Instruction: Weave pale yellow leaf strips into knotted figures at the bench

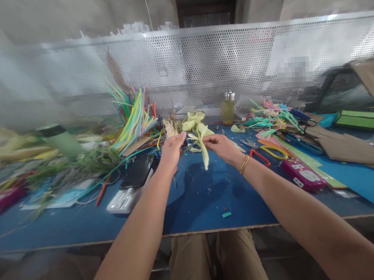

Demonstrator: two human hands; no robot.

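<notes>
A bundle of pale yellow-green corn husk (203, 145) hangs between my hands above the blue tabletop, one long strip dangling. My right hand (220, 146), wearing a gold bracelet at the wrist, pinches its right side between thumb and fingers. On the left edge, my left hand (171, 149) is closed near a thin end of the husk; its fingertips are partly hidden behind the hand. More curled husk leaves (194, 120) rise just behind, with drier, tan husk (172, 127) beside them.
Orange-handled scissors (259, 156) lie right of my right hand. A black phone-like slab (137, 171) rests on a white packet at left. Colourful pipe cleaners (134, 117) stand behind; a glass bottle (228, 108) is near the perforated metal screen (202, 65). A purple case (303, 175) sits at right.
</notes>
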